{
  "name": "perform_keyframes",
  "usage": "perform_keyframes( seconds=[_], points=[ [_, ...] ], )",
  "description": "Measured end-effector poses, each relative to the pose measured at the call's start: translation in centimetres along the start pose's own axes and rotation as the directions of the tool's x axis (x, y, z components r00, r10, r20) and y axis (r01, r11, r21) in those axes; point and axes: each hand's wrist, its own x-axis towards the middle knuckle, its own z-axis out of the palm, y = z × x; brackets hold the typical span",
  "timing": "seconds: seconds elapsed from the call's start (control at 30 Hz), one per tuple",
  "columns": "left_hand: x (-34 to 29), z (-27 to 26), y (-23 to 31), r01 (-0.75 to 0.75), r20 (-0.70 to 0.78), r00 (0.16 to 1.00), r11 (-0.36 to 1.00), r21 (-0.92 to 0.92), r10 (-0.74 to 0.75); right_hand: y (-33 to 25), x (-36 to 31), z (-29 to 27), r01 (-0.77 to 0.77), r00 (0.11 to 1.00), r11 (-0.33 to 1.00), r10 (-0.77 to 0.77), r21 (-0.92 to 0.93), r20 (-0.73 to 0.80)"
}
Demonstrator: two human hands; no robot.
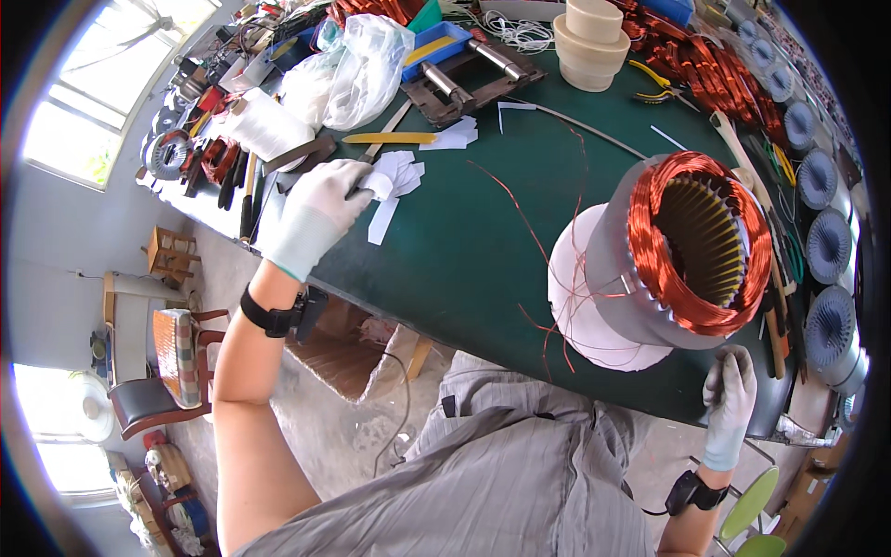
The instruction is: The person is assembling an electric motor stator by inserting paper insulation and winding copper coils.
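Note:
My left hand, in a white glove, is at the pile of white paper slips on the left of the table, its thumb and fingers pinched on a slip. To the right, a stator with copper windings lies tilted, its slotted bore facing up and right. Loose copper wire ends trail from it over a white round disc beneath. My right hand, also gloved, is by the table's front edge just below the stator, fingers curled with nothing visible in them.
Beyond the slips are a yellow strip, a metal fixture with rods, a plastic bag and a white thread spool. Cream stepped formers, pliers and copper coils lie at the back right. Stator cores line the right.

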Motion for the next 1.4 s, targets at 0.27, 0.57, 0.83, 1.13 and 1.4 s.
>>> perform_keyframes(
  seconds=[0.27, 0.57, 0.83, 1.13, 1.4],
  points=[
    [0.6, 4.5, 0.2, -0.007, -0.092, 0.996, 0.998, 0.056, 0.012, -1.4, -1.0, 0.7, -0.006, 1.0, 1.0, 0.006, 0.005, -0.025],
    [0.2, 2.2, 2.1, -0.004, -0.067, 0.998, 1.0, -0.02, 0.003, -5.4, -0.2, 0.6, 0.018, 0.994, 0.999, -0.015, -0.029, 0.104],
    [2.7, -5.2, 19.4, -0.204, -0.34, 0.916, 0.484, -0.851, -0.211, -16.0, 6.6, 5.3, 0.73, 0.67, 0.563, -0.702, -0.388, 0.242],
    [8.5, -1.2, 19.5, -0.033, -0.063, 0.997, 0.527, -0.849, -0.038, -15.6, 11.8, 10.2, 0.867, 0.455, 0.224, -0.72, -0.445, 0.524],
    [8.7, -2.7, 21.6, -0.033, -0.078, 0.995, 0.562, -0.826, -0.057, -18.4, 13.2, 9.9, 0.837, 0.539, 0.252, -0.534, -0.485, 0.652]
  ],
)
